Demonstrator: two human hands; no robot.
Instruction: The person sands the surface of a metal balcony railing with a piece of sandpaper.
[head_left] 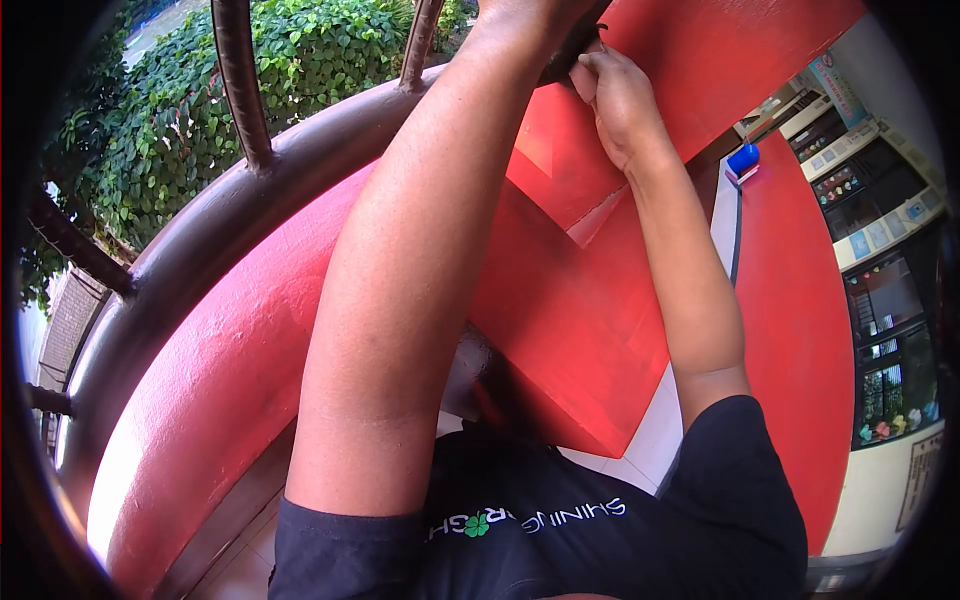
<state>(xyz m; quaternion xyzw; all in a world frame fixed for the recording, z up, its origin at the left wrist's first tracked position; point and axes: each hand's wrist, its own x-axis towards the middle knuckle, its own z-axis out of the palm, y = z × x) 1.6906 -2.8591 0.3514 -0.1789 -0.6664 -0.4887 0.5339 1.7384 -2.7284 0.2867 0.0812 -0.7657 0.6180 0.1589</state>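
My left arm reaches up to the top edge, where only the wrist and base of my left hand [528, 14] show; its fingers are out of sight. Close beside it, my right hand [622, 100] is raised with thumb and fingers pressed together. The fingers are at a dark, narrow thing [572, 52] partly hidden behind my left wrist. What they grip, if anything, I cannot make out. Behind both hands is a red painted surface [725, 55].
A dark metal railing [200, 235] with upright bars curves along the left, above a red rounded ledge [230, 300]. Leafy bushes [310, 70] grow beyond it. On the right, a blue container [743, 158] stands by a red wall [790, 350], with windows [885, 300] farther off.
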